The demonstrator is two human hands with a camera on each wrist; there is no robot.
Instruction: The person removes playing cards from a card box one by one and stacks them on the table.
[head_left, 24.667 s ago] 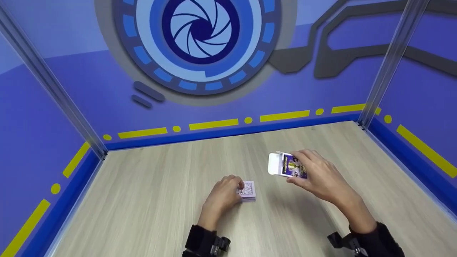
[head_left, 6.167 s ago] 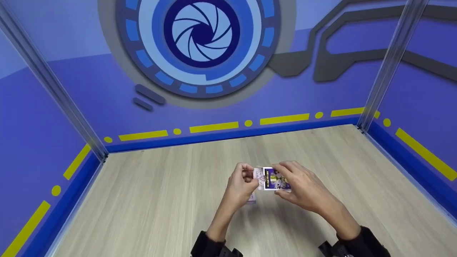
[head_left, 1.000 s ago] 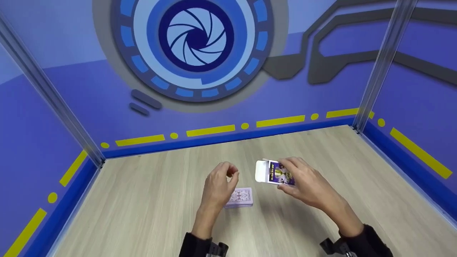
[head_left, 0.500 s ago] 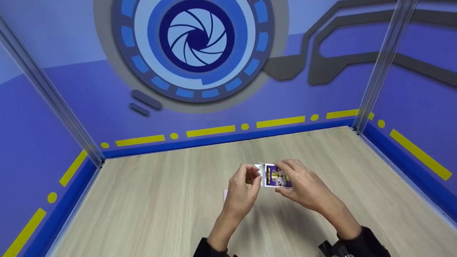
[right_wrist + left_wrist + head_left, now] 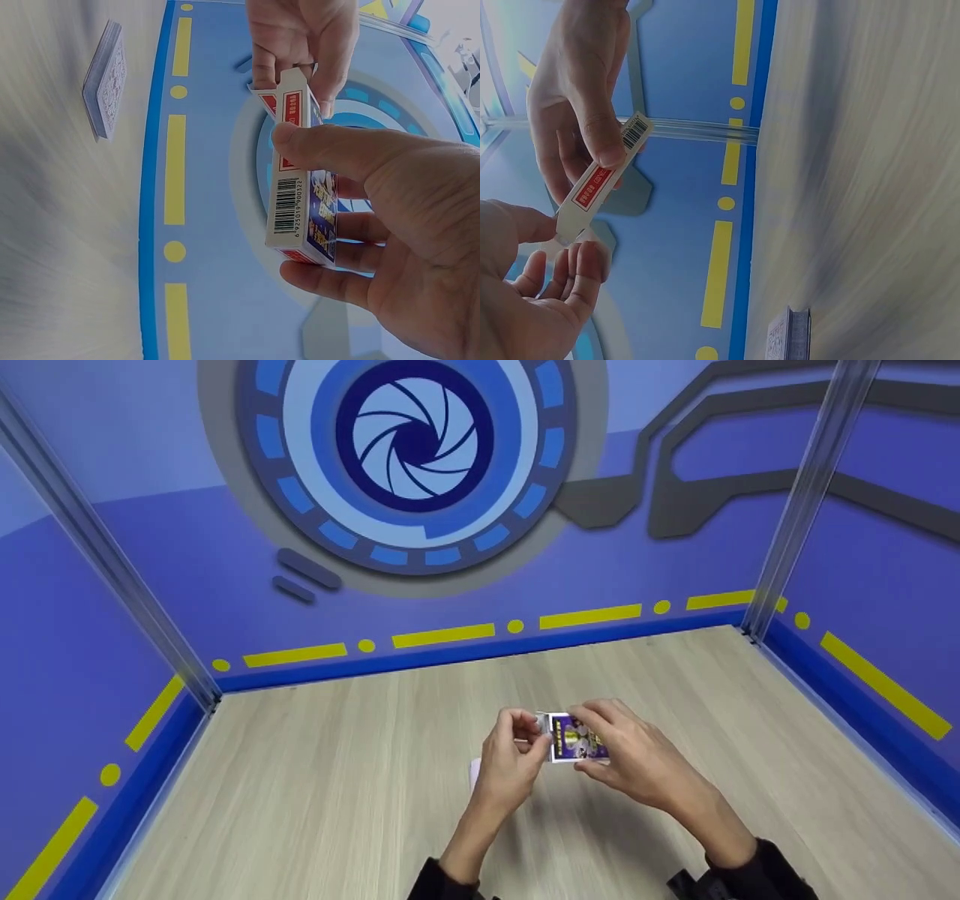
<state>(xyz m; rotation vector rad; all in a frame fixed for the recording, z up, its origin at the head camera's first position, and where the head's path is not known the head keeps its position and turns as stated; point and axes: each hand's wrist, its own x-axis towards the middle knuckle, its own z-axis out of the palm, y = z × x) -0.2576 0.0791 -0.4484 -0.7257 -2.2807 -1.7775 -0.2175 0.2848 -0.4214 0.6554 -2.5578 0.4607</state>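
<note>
A small printed playing-card box (image 5: pixel 568 739) is held above the table, its purple front facing up in the head view. My right hand (image 5: pixel 646 754) grips it at the right end, thumb along one narrow side with a barcode (image 5: pixel 287 206) in the right wrist view. At the box's left end is my left hand (image 5: pixel 504 761), its thumb and curled fingers on the end flap. A red-printed side flap (image 5: pixel 264 97) sticks out there. A deck of cards (image 5: pixel 107 82) lies on the table, mostly hidden behind the left hand in the head view.
The pale wood table (image 5: pixel 337 780) is bounded by a blue back panel (image 5: pixel 420 607) and side panels with yellow dashes. Metal posts (image 5: pixel 806 502) stand at the back corners. Black straps (image 5: pixel 757 877) circle the wrists.
My left hand has moved right from above the deck to the box's open end, now covering most of the white flap and the deck. My right hand keeps holding the box, slightly lower.
</note>
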